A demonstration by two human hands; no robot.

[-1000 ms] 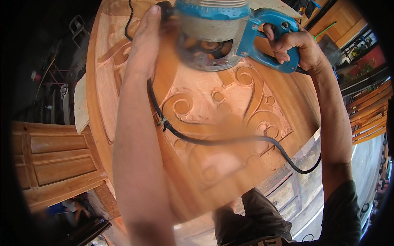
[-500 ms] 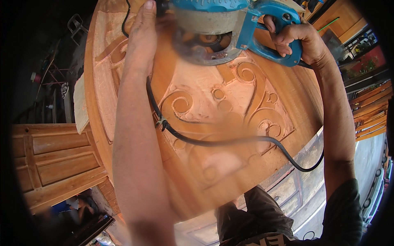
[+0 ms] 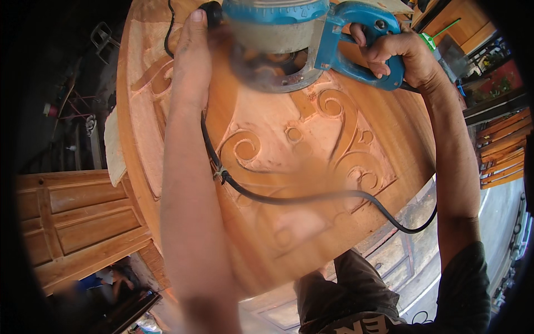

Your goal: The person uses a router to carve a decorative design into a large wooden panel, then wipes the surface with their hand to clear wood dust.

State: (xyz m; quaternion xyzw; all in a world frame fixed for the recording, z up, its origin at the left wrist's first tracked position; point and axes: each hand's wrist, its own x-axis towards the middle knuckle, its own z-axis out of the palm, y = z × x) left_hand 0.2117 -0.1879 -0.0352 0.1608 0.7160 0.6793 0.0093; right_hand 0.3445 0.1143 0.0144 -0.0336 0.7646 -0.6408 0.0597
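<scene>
While holding the router [image 3: 272, 36] on the carved wooden panel [image 3: 267, 122], grips its blue D-handle [image 3: 396, 72] with the right hand [image 3: 409, 53] wrapped around; places the left hand [image 3: 192, 64] beside the black side knob [image 3: 213, 14]; cannot tell whether gripping.

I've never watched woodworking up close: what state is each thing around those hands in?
Wooden panel: carved, with raised scrolls.
Router: upright over the panel; running or off, unclear.
Right fingers: curled around the router's blue handle.
Left fingers: thumb beside black knob; grip unclear.
Black cord: slack, curving, tied at one spot.
</scene>
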